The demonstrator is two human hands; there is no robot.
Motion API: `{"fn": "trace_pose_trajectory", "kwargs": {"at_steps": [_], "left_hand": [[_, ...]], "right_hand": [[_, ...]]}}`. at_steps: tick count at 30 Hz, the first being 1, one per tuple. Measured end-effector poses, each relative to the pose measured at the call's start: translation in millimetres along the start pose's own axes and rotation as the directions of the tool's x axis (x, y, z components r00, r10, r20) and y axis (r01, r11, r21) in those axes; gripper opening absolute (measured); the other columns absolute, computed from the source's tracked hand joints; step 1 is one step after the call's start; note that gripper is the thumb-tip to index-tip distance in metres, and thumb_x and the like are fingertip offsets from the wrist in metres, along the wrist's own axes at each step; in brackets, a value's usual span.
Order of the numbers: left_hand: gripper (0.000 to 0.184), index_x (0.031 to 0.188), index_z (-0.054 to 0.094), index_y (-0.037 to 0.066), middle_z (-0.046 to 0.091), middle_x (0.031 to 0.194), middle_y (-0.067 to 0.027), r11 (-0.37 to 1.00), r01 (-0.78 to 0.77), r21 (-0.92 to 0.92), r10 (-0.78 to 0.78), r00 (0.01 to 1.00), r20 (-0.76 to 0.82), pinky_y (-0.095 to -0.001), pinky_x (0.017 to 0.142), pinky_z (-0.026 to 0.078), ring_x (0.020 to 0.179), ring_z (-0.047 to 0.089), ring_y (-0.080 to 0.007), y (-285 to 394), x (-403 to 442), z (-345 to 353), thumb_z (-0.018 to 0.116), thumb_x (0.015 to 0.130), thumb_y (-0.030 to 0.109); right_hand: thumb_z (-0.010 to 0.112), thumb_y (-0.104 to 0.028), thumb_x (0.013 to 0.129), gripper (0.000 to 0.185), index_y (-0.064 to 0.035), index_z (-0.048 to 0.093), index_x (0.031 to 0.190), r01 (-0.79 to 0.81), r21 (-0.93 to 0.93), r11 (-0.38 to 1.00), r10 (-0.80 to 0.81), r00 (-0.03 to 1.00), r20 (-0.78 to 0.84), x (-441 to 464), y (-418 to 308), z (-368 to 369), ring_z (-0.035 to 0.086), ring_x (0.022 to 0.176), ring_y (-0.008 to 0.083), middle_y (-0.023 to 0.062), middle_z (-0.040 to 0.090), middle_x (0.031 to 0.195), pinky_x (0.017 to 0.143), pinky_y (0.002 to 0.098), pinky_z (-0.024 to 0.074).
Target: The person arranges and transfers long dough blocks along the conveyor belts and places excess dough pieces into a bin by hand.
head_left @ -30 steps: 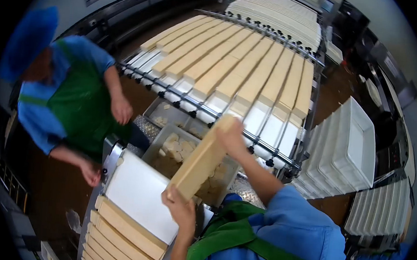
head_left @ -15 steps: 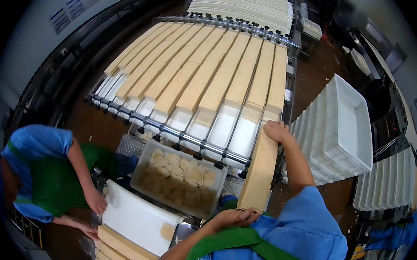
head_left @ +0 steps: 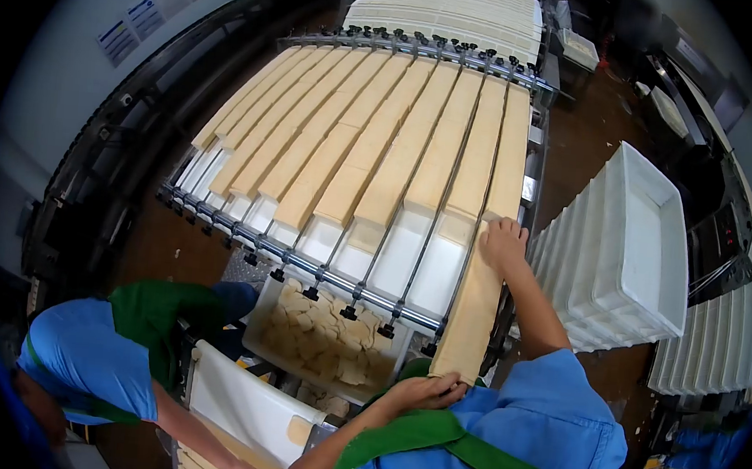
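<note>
A long cream-coloured block (head_left: 468, 315), perhaps a stack of thin dough sheets, lies lengthwise between my hands at the right end of the conveyor. My right hand (head_left: 504, 243) is closed over its far end, where it meets the front of the rightmost row. Cupped around the near end, close to my body, is my left hand (head_left: 424, 392). More such blocks (head_left: 391, 148) lie in long rows in the lanes, divided by thin metal rods. A metal bar (head_left: 347, 280) with black clamps crosses the lanes' front.
Beneath the front bar stands a bin (head_left: 251, 335) of broken pale pieces. At left a co-worker (head_left: 93, 354) bends over a white belt (head_left: 238, 399) with more blocks beside it. Stacked white trays (head_left: 606, 251) rise on the right, with another stack (head_left: 709, 336) behind.
My hands keep hold of the block, which has barely shifted. The co-worker has leaned forward and reached right across the blocks beside the white belt. The view has tilted slightly.
</note>
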State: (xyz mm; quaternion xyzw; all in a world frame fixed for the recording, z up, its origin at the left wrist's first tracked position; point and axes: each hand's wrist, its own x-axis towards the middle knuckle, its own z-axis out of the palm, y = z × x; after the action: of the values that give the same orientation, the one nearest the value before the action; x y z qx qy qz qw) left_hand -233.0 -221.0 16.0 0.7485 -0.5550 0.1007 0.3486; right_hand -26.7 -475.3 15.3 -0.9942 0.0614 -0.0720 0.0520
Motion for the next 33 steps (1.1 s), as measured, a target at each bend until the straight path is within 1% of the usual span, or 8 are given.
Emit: {"fn": "trace_pose_trajectory", "kwargs": {"at_steps": [7,9,10,18,22,24,31,33], "left_hand": [[0.029,0.113,0.06,0.005,0.051,0.115,-0.0114,0.986,-0.114,0.123,0.094,0.983,0.16,-0.0247,0.083,0.053,0.101,0.058,-0.0185,-14.5,17.9,-16.0,0.057,0.084,0.011],[0.03,0.113,0.059,0.004,0.054,0.115,-0.0108,0.727,-0.445,0.524,0.35,0.896,0.274,-0.0244,0.085,0.052,0.107,0.054,-0.0192,-24.0,15.0,-4.9,0.055,0.083,0.007],[0.03,0.113,0.059,0.004,0.054,0.115,-0.0108,0.729,-0.444,0.521,0.348,0.896,0.277,-0.0244,0.085,0.052,0.107,0.054,-0.0192,-25.1,11.4,0.0,0.055,0.083,0.007],[0.034,0.11,0.061,0.0,0.056,0.114,-0.0103,0.982,0.07,-0.174,-0.052,0.993,0.106,-0.026,0.08,0.054,0.095,0.062,-0.0224,-18.6,12.6,-4.0,0.065,0.076,0.003],[0.038,0.112,0.062,0.003,0.054,0.117,-0.0125,0.951,0.212,-0.223,-0.178,0.97,0.166,-0.0278,0.075,0.056,0.086,0.066,-0.0224,-11.9,17.4,-10.8,0.067,0.074,0.003],[0.039,0.112,0.062,0.007,0.052,0.121,-0.0128,0.996,0.037,-0.084,-0.035,0.999,0.028,-0.029,0.071,0.057,0.086,0.067,-0.0223,-14.8,18.8,-13.0,0.065,0.074,0.003],[0.043,0.116,0.06,0.008,0.049,0.124,-0.0134,0.996,0.053,-0.068,-0.05,0.998,0.036,-0.0312,0.07,0.057,0.09,0.066,-0.0236,-21.6,9.2,-2.7,0.063,0.074,0.004],[0.044,0.121,0.056,0.011,0.044,0.131,-0.0164,0.993,0.095,-0.066,-0.081,0.978,0.195,-0.0335,0.07,0.056,0.093,0.065,-0.0275,-23.8,11.7,-3.5,0.059,0.077,0.005]], "right_hand": [[0.051,-0.023,0.085,0.033,-0.008,0.055,0.114,-0.022,0.113,0.993,0.036,0.992,-0.122,0.0,-0.9,0.3,0.048,0.11,0.0283,0.0118,0.054,0.11,0.092,0.0478,0.0319],[0.051,-0.022,0.084,0.033,-0.0085,0.055,0.114,-0.055,0.166,0.985,0.077,0.989,-0.13,0.6,-0.7,4.4,0.048,0.11,0.0283,0.0115,0.054,0.11,0.092,0.0476,0.0315],[0.051,-0.022,0.084,0.032,-0.0086,0.056,0.113,-0.036,0.17,0.985,0.072,0.975,-0.211,1.6,0.8,11.5,0.048,0.108,0.0279,0.0111,0.054,0.108,0.092,0.0477,0.0307],[0.052,-0.022,0.083,0.043,-0.0144,0.054,0.125,-0.054,0.221,0.974,0.087,0.985,-0.146,1.5,-2.9,-8.3,0.048,0.107,0.0274,0.0108,0.053,0.106,0.094,0.0518,0.0275],[0.052,-0.023,0.083,0.047,-0.0187,0.052,0.129,-0.049,0.113,0.992,0.062,0.991,-0.12,0.9,-2.8,-5.8,0.046,0.109,0.0283,0.0113,0.053,0.105,0.094,0.053,0.0265],[0.052,-0.024,0.083,0.046,-0.019,0.053,0.129,-0.06,0.101,0.993,0.072,0.989,-0.127,-0.1,-6.7,-10.9,0.045,0.11,0.0284,0.0115,0.053,0.105,0.094,0.0526,0.0265],[0.053,-0.021,0.083,0.046,-0.0125,0.051,0.128,-0.084,0.242,0.967,0.11,0.989,-0.095,-2.8,-5.3,-1.9,0.04,0.118,0.0293,0.0124,0.048,0.118,0.099,0.056,0.0221],[0.054,-0.021,0.083,0.045,-0.0112,0.051,0.127,-0.087,0.263,0.961,0.112,0.99,-0.084,-6.8,-5.6,-1.5,0.038,0.12,0.03,0.013,0.048,0.121,0.1,0.0559,0.0215]]}}
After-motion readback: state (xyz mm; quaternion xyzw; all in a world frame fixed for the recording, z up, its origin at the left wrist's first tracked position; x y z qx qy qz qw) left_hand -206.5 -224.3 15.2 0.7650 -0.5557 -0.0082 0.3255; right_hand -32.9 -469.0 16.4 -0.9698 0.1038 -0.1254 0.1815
